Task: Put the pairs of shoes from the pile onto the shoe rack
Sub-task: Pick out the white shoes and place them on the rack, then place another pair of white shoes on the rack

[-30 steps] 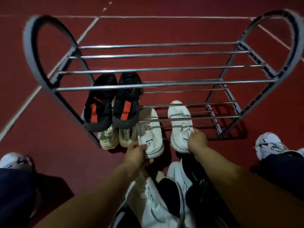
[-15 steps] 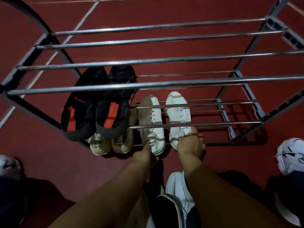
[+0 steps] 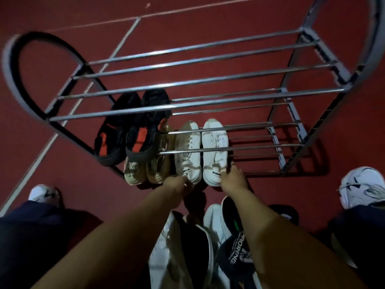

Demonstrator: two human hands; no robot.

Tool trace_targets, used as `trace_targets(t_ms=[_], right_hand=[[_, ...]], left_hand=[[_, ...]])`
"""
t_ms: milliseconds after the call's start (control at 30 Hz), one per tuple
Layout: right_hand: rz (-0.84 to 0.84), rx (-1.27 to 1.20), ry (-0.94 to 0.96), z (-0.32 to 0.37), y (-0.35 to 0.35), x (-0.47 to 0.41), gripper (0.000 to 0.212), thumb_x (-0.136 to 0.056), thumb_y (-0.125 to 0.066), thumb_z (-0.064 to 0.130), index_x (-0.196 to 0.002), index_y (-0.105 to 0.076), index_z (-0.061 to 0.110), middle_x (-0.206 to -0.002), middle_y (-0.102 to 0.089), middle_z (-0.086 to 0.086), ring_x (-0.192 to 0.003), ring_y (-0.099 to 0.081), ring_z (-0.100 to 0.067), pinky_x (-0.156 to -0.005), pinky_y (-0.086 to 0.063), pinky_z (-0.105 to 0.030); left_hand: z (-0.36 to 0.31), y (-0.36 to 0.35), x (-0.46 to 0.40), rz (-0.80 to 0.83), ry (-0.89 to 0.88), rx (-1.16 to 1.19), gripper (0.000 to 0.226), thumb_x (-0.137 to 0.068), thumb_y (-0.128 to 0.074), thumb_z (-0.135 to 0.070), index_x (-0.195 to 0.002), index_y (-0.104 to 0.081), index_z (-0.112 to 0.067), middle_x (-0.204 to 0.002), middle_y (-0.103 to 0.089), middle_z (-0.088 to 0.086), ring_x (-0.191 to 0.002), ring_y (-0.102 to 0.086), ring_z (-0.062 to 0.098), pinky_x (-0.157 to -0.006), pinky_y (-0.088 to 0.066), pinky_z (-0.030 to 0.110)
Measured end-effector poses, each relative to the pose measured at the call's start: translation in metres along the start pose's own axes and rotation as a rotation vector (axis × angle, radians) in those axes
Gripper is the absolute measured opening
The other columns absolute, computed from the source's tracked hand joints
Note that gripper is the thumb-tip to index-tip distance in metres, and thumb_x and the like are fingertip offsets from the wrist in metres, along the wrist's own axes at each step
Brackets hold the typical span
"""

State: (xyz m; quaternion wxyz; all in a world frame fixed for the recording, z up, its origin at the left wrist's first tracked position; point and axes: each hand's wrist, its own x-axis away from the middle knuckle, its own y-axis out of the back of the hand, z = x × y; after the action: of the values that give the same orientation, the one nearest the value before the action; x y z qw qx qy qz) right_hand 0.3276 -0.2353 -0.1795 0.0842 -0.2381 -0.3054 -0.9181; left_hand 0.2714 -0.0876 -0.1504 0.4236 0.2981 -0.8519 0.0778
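1. Since a second ago, both white shoes have slid in under the rack's rails and closed up side by side; they stood apart before, heels out toward me.
2. My left hand (image 3: 177,187) has its grip at the heel of the left white shoe (image 3: 188,151). The fingers curl toward that heel, but I cannot tell whether they pinch it or only press against it.
3. My right hand (image 3: 233,178) has its grip at the heel of the right white shoe (image 3: 215,148), fingertips on its rear outer edge. I judge this a nudge, not a firm hold.
4. Both shoes lie toe-first, away from me, just beyond my fingertips on a lower tier of the shoe rack (image 3: 187,104), so the heels face me for easy pushing and aligning.
5. Left of them on the rack sits a beige pair (image 3: 143,170), touching or nearly so. The black-and-red pair (image 3: 129,136) rests on a tier above that, at the rack's left end.
6. To the right of the white pair, the rack's tiers are bare.
7. On my side of the rack, on the red floor (image 3: 229,21) beneath my forearms, the pile of shoes (image 3: 198,247) waits, so the task is only partly done.
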Motion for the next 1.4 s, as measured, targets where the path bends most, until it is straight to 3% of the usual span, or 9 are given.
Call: trace_targets(t_ms=[167, 333, 433, 533, 667, 967, 1167, 1300, 1400], right_hand=[[-0.018, -0.223, -0.12, 0.009, -0.022, -0.011, 0.046, -0.082, -0.055, 0.016, -0.128, -0.052, 0.013, -0.137, -0.049, -0.017, -0.115, -0.055, -0.044, -0.09, -0.053, -0.055], [-0.203, -0.234, -0.09, 0.008, -0.03, -0.003, 0.046, -0.09, -0.047, 0.003, -0.136, -0.052, 0.009, -0.14, -0.047, -0.019, -0.124, -0.05, -0.038, -0.103, -0.043, -0.039], [-0.304, -0.184, -0.001, 0.001, -0.037, -0.004, 0.045, -0.095, -0.043, 0.009, -0.139, -0.052, 0.015, -0.138, -0.048, -0.016, -0.118, -0.053, -0.037, -0.098, -0.043, -0.035], [-0.294, -0.098, 0.015, -0.001, -0.034, -0.009, 0.044, -0.096, -0.043, 0.015, -0.14, -0.051, 0.017, -0.134, -0.051, -0.017, -0.116, -0.055, -0.038, -0.096, -0.044, -0.036], [-0.202, 0.088, 0.052, -0.003, -0.02, -0.006, 0.045, -0.099, -0.038, 0.024, -0.142, -0.046, 0.017, -0.137, -0.051, -0.017, -0.119, -0.053, -0.038, -0.096, -0.043, -0.038], [0.055, 0.549, -0.015, 0.022, -0.023, 0.077, 0.043, -0.093, -0.04, 0.031, -0.124, -0.056, 0.007, -0.132, -0.056, -0.018, -0.117, -0.056, -0.036, -0.089, -0.046, -0.036], [0.382, 0.68, 0.002, 0.019, -0.056, 0.164, 0.084, -0.072, -0.029, 0.079, -0.128, -0.058, 0.024, -0.149, -0.039, -0.019, -0.123, -0.051, -0.041, -0.1, -0.044, -0.044], [0.331, 0.583, 0.096, -0.016, -0.061, 0.212, 0.052, -0.085, -0.056, 0.034, -0.136, -0.047, 0.028, -0.143, -0.034, -0.015, -0.116, -0.053, -0.04, -0.101, -0.045, -0.04], [0.216, 0.359, 0.073, -0.038, -0.065, 0.226, 0.046, -0.087, -0.054, 0.023, -0.132, -0.053, 0.034, -0.131, -0.058, -0.008, -0.109, -0.06, -0.031, -0.095, -0.05, -0.037]], left_hand=[[0.007, 0.004, -0.005, 0.015, 0.023, 0.058, 0.021, -0.091, -0.051, 0.004, -0.07, -0.053, 0.003, -0.045, -0.057, 0.012, -0.043, -0.057, 0.021, -0.059, -0.05, 0.028], [0.013, 0.01, -0.023, 0.052, 0.02, 0.1, 0.008, -0.09, -0.06, -0.005, -0.088, -0.061, 0.002, -0.072, -0.061, 0.013, -0.062, -0.062, 0.024, -0.06, -0.053, 0.03], [0.018, 0.009, -0.043, 0.013, -0.031, 0.146, 0.026, -0.09, -0.063, -0.01, -0.109, -0.063, 0.007, -0.093, -0.069, 0.019, -0.089, -0.068, 0.035, -0.075, -0.053, 0.036], [0.028, 0.01, -0.052, -0.079, -0.103, -0.027, 0.041, -0.083, -0.068, -0.032, -0.103, -0.069, 0.004, -0.086, -0.072, 0.019, -0.08, -0.07, 0.035, -0.084, -0.058, 0.042], [0.024, 0.019, -0.05, -0.091, -0.26, -0.354, 0.05, -0.093, -0.059, -0.036, -0.121, -0.064, 0.005, -0.12, -0.066, 0.023, -0.115, -0.06, 0.039, -0.099, -0.047, 0.038], [0.022, 0.082, -0.015, 0.046, -0.467, -1.062, 0.027, -0.091, -0.058, -0.024, -0.109, -0.068, -0.006, -0.117, -0.069, 0.013, -0.111, -0.063, 0.032, -0.09, -0.049, 0.035], [0.065, 0.118, 0.02, -0.035, -0.527, -0.758, 0.021, -0.088, -0.06, -0.018, -0.103, -0.071, -0.008, -0.108, -0.073, 0.013, -0.101, -0.067, 0.03, -0.09, -0.052, 0.034], [0.096, 0.148, 0.017, -0.003, -0.31, -0.332, 0.012, -0.086, -0.06, -0.003, -0.079, -0.067, -0.009, -0.08, -0.069, 0.017, -0.077, -0.067, 0.031, -0.08, -0.058, 0.05], [0.09, 0.172, 0.029, -0.013, -0.243, -0.188, 0.015, -0.087, -0.063, -0.001, -0.101, -0.066, -0.002, -0.086, -0.065, 0.015, -0.073, -0.059, 0.024, -0.069, -0.051, 0.032]])
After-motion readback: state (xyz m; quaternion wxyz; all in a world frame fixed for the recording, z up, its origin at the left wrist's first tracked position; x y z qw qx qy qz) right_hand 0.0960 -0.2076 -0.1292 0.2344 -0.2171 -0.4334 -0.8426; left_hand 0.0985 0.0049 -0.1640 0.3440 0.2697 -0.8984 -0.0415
